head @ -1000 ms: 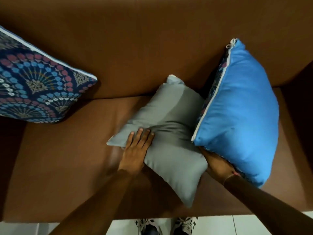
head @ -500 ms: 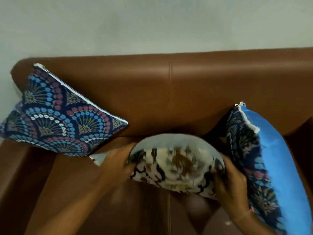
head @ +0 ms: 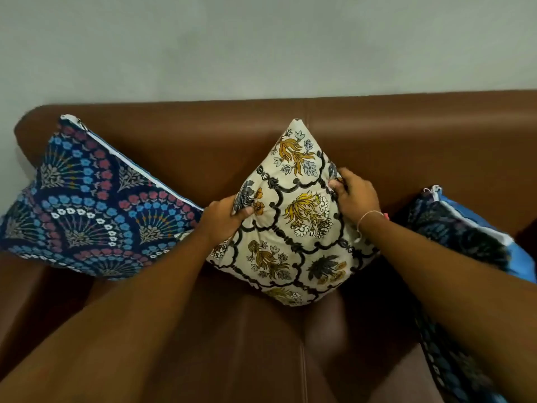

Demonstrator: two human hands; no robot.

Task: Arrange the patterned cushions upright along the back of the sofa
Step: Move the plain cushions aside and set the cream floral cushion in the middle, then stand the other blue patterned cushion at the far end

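A cream cushion (head: 293,228) with yellow flowers and black lattice stands on one corner against the middle of the brown sofa back (head: 203,141). My left hand (head: 223,219) grips its left edge and my right hand (head: 353,196) grips its right edge. A navy cushion (head: 87,205) with blue and red fan patterns leans against the sofa back at the left. Another navy patterned cushion (head: 465,242) with a plain blue reverse leans at the right, partly hidden by my right forearm.
The brown leather seat (head: 247,344) stretches below the cushions, with a seam down its middle. A pale grey wall (head: 261,45) rises behind the sofa. The left armrest (head: 17,301) and the right armrest corner (head: 526,234) bound the seat.
The middle cushion lay flat with its grey side up; I have turned it over and raised it on a corner against the sofa back, patterned side facing me. The view has tilted upward.
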